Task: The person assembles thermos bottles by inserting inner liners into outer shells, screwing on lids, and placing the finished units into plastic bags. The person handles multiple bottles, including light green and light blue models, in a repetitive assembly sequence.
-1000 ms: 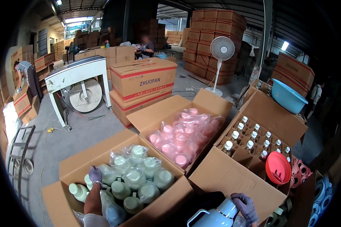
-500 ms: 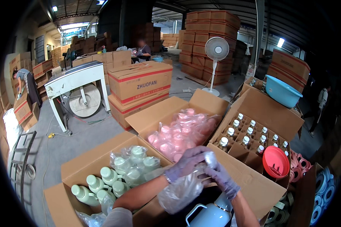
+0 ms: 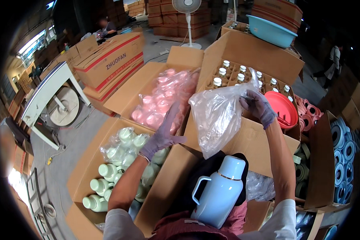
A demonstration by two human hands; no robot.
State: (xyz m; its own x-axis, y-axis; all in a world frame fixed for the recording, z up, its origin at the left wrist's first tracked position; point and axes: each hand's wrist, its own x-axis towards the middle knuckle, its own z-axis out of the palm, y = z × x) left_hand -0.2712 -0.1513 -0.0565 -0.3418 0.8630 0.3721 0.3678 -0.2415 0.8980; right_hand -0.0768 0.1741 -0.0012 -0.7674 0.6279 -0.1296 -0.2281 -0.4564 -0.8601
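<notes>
Above the person's lap, a pale blue thermos flask (image 3: 220, 192) stands upright with its white handle turned left. Compared with the view half a second earlier, the 2 gloved hands, then close together on the clear plastic bag (image 3: 220, 116), have separated and the bag has been lifted and spread, so it now hangs open-sided directly over the flask's cap; bagging of the flask appears to be at the opening stage. Left to right: the box of pale green flasks (image 3: 120, 160) lies at lower left; the left hand (image 3: 164, 134) hovers above it, palm down, fingers spread and extended toward the box of pink flasks (image 3: 164, 100), holding nothing and apart from the bag. The bag hangs centre. The right hand (image 3: 258, 106), arm raised and bent, pinches the bag's upper edge between thumb and fingers, in front of the box of glass liners (image 3: 244, 76) and a red basin (image 3: 284, 108).
</notes>
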